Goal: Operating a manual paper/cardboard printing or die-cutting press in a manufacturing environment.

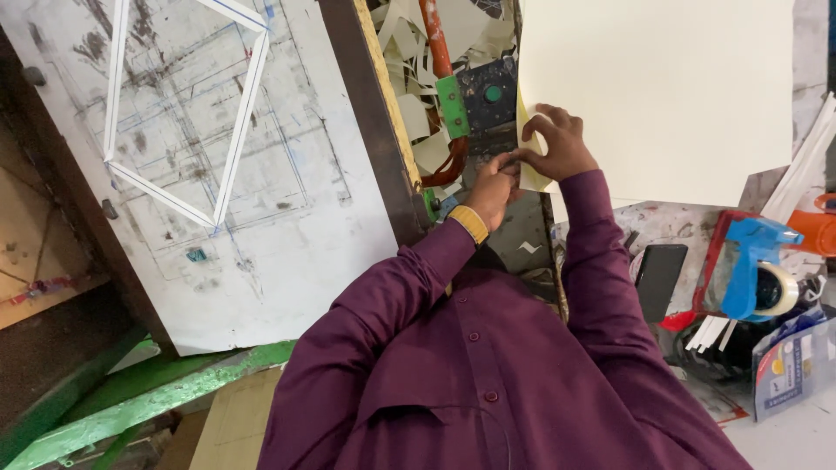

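Note:
A large cream sheet of card (pixel 662 87) lies across the table at the upper right. My right hand (pixel 557 144) pinches its near left edge, fingers bent over the sheet. My left hand (pixel 493 187), with a yellow band on the wrist, meets it at the same edge and grips the corner of the sheet, right beside a dark metal machine part with a green knob (pixel 488 96). Both arms wear purple sleeves.
A white scuffed board with taped white strips (pixel 200 130) leans at the left. Paper offcuts (pixel 418 78) pile behind the machine. At the right lie a black phone (pixel 659 274), a blue tape dispenser (pixel 753 265), white strips (pixel 805 165) and a packet (pixel 788 365).

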